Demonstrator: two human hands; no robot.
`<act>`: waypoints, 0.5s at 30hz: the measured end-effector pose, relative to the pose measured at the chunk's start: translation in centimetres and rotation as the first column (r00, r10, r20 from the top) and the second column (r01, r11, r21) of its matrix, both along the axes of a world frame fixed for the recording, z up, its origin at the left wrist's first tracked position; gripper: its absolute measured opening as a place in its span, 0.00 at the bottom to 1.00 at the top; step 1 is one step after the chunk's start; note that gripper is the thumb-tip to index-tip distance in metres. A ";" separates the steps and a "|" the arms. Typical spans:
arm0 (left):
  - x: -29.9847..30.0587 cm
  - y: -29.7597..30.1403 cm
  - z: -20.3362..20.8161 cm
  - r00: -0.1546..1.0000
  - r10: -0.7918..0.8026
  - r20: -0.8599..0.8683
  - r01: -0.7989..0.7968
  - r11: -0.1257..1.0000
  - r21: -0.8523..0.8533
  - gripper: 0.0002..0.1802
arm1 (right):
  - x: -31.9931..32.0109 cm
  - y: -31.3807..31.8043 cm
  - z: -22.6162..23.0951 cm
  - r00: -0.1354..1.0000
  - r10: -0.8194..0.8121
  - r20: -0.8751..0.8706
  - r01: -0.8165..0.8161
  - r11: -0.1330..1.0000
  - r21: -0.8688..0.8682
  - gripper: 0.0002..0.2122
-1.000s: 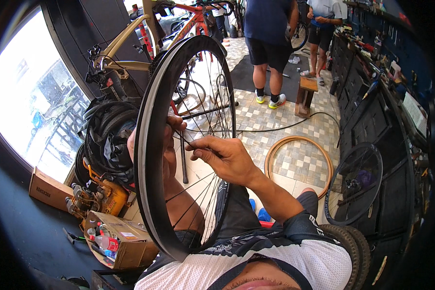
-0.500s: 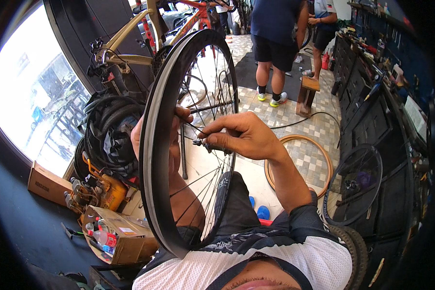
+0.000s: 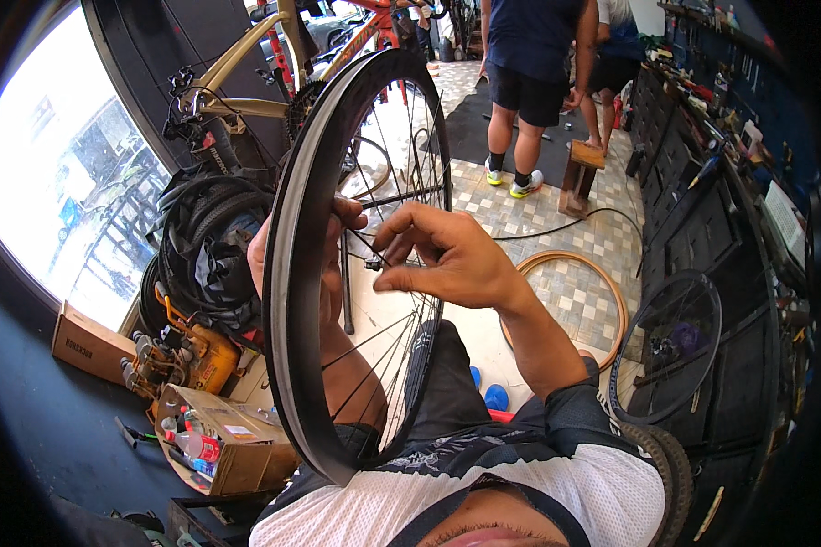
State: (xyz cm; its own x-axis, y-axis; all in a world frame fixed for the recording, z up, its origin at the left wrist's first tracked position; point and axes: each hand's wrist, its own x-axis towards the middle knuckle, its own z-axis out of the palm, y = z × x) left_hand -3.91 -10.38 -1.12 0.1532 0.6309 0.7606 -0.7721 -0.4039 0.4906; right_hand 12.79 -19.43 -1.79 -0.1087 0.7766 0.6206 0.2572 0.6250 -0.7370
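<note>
A black bicycle wheel (image 3: 292, 273) stands upright in front of me, its lower part against my body. My left hand (image 3: 337, 246) grips the deep rim from the left, fingertips curled by a dark spoke on its inner side. My right hand (image 3: 452, 260) is on the wheel's right side beside the spokes and hub. Its index finger is bent and the thumb stands apart from it, with a gap between the tips. The small hub (image 3: 372, 265) shows just beside the thumb, partly covered by this hand.
Bicycle frames (image 3: 246, 82) and bagged tyres (image 3: 214, 246) stand left, above a yellow compressor (image 3: 201, 356) and a cardboard box (image 3: 237, 438) of bottles. Tan tyres (image 3: 618, 310), another wheel (image 3: 666, 346) and dark drawers (image 3: 702, 228) are right. Two people work beyond a wooden stool (image 3: 582, 169).
My right thumb and index finger have parted, and the hand has turned a little. My left hand keeps its hold on the rim. The people at the back have shifted.
</note>
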 end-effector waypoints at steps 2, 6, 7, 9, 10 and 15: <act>0.0 -0.2 0.2 1.000 -0.002 -0.001 0.002 1.000 -0.008 0.23 | -0.1 0.0 -0.1 1.000 0.021 0.007 -0.021 1.000 -0.017 0.11; -0.6 0.1 -0.4 0.999 -0.003 -0.037 0.005 0.999 0.053 0.22 | -0.1 0.8 -1.7 0.999 0.015 0.040 -0.019 0.993 0.115 0.11; -0.7 0.2 -0.4 0.999 0.009 -0.041 -0.006 0.998 0.067 0.21 | 0.1 0.7 -1.7 1.000 0.013 -0.004 -0.013 0.995 0.097 0.12; -1.0 0.7 -0.5 0.999 -0.024 -0.046 0.028 0.995 0.100 0.20 | 0.7 0.2 -1.2 0.996 0.004 -0.093 0.001 0.998 0.057 0.12; -1.2 1.2 -0.6 0.996 -0.068 -0.049 0.074 0.990 0.120 0.19 | 1.2 0.1 -1.1 0.983 -0.087 -0.159 0.093 0.995 0.032 0.13; -1.8 -0.6 0.2 0.996 -0.074 -0.040 0.082 0.962 0.260 0.17 | 2.5 1.4 -1.6 0.935 -0.354 0.008 0.353 0.934 0.054 0.14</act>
State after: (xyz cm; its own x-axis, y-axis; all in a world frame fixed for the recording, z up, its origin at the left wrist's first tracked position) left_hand -5.74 -10.99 -0.93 0.2189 0.3958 0.8918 -0.7933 -0.4600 0.3989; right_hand 15.25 -17.99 -3.37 0.1560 0.7341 0.6609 0.4814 0.5277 -0.6998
